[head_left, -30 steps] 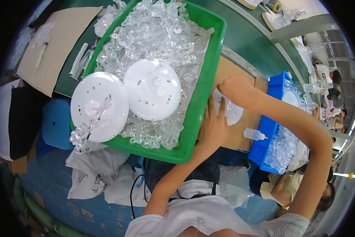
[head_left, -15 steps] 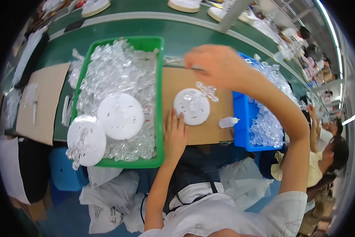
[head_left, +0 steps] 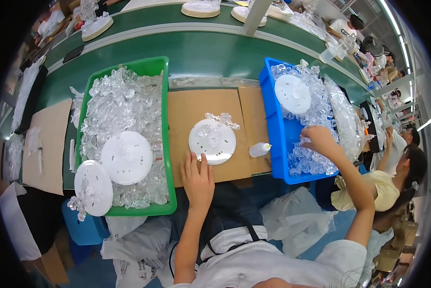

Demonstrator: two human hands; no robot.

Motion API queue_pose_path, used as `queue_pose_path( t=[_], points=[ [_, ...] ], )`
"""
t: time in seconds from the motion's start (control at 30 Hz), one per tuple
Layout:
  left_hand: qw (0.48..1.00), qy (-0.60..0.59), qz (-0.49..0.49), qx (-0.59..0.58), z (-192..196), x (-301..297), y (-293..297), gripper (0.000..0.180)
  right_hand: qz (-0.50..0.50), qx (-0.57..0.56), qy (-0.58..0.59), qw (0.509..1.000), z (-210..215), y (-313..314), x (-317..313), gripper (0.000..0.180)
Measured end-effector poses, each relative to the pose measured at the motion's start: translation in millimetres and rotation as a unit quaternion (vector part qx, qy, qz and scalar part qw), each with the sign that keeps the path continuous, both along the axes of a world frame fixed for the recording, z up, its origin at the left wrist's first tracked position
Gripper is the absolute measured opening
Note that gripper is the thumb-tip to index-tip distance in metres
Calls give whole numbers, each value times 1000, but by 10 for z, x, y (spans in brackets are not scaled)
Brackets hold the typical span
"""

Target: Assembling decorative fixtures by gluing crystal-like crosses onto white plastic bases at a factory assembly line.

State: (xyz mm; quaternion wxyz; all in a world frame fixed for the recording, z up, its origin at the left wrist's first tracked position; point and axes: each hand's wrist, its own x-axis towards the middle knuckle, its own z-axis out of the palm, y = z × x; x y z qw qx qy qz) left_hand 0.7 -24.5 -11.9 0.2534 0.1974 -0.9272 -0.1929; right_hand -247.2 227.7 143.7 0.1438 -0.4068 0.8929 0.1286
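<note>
A round white plastic disc (head_left: 223,151) with small holes lies on the brown cardboard. A clear plastic piece (head_left: 223,118) with several bead-like lobes sits at its far edge, partly over the disc. My left hand (head_left: 197,180) rests flat, fingers stretched, its fingertips at the disc's near left edge. Over the blue bin (head_left: 274,126) is my right hand (head_left: 322,142), fingertips drawn together just above clear plastic pieces (head_left: 307,159). Whatever is between those fingertips is too small to make out. A small squeeze bottle (head_left: 259,150) with a yellow tip lies beside the bin.
To the left stands a green bin (head_left: 164,129) heaped with clear pieces, two white discs (head_left: 126,157) at its near end. Another white disc (head_left: 293,94) lies in the blue bin. Beyond runs a green bench (head_left: 201,60). People sit at the right.
My right hand has moved from above the cardboard's far side, right and nearer, into the blue bin. My left hand stays by the disc. The whole view has shifted.
</note>
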Motion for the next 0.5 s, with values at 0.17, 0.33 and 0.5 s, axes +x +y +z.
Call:
queue_pose_path(
  t=[0.17, 0.33, 0.5],
  points=[
    [999, -32, 33, -12, 75, 67, 218, 39, -153, -354, -121, 915, 181, -127, 23, 18],
    [992, 36, -3, 118, 338, 117, 266, 41, -157, -549, -340, 747, 49, -455, 542, 21],
    [864, 186, -126, 451, 581, 153, 275, 37, -205, -667, -301, 650, -530, -1256, 1588, 29]
  ],
)
